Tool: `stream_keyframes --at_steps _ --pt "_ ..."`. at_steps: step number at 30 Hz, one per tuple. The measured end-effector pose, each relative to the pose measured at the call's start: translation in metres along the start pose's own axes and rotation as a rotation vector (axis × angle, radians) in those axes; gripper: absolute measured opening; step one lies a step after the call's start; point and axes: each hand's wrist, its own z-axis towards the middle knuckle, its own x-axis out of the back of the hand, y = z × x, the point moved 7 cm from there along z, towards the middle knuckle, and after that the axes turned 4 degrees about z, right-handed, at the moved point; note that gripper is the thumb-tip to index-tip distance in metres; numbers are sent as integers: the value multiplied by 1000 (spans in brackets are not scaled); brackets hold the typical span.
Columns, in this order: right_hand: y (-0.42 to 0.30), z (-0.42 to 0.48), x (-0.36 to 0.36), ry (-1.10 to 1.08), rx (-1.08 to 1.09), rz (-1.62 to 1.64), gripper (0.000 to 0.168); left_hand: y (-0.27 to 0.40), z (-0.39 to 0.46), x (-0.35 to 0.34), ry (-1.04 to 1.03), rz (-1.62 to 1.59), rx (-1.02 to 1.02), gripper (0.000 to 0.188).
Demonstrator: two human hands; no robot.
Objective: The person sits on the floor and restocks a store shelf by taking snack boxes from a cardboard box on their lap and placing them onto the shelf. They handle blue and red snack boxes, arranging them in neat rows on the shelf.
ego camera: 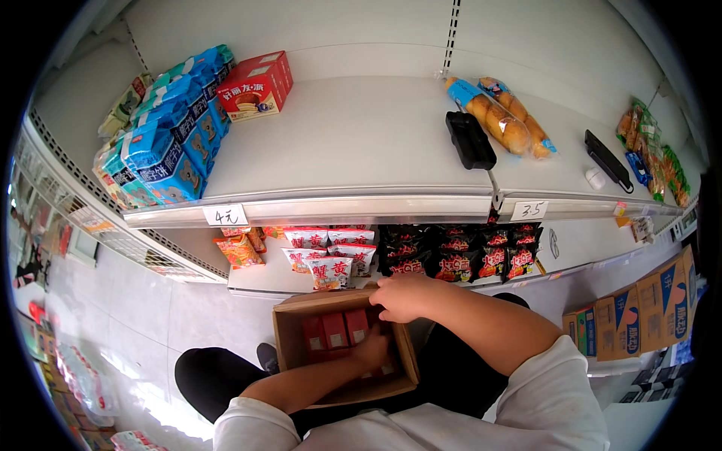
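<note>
An open cardboard carton [344, 401] rests between my knees, with several red boxes [333, 330] inside. Deep in the carton, my left hand [372, 349] reaches among the red boxes at the right side; its fingers are in shadow, so a grip cannot be made out. My right hand [403, 296] holds the carton's far right rim with its fingers bent over the edge. On the upper shelf before me stand red pie boxes [254, 90] of similar colour, beside several blue biscuit bags [169, 152].
The upper shelf [350, 141] also carries a black tray [471, 141], bagged bread rolls [496, 118], a black device [609, 160] and a white case [595, 178]. White snack bags [330, 273] and black snack bags [451, 253] fill part of the lower shelf. Cartons [637, 310] are stacked at right.
</note>
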Motion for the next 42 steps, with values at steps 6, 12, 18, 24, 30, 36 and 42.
stream_keyframes --at_steps 6,12,18,24,30,36,42 --pt "2 -3 0 20 -17 -2 33 -20 21 -14 129 38 -218 45" --pt "6 -5 2 44 -5 21 36 -9 13 24 95 -93 -204 40" --pt "13 -6 4 39 -16 83 36 43 -23 98 158 202 -214 33" --pt "9 -2 6 51 20 68 37 55 -72 148 162 457 -220 28" --pt "10 -2 6 16 3 39 40 105 -133 240 429 466 -310 30" --pt "9 5 2 48 37 32 39 160 -208 381 865 375 -262 38" --pt "6 7 0 35 16 14 39 124 -199 498 1362 234 -116 24"
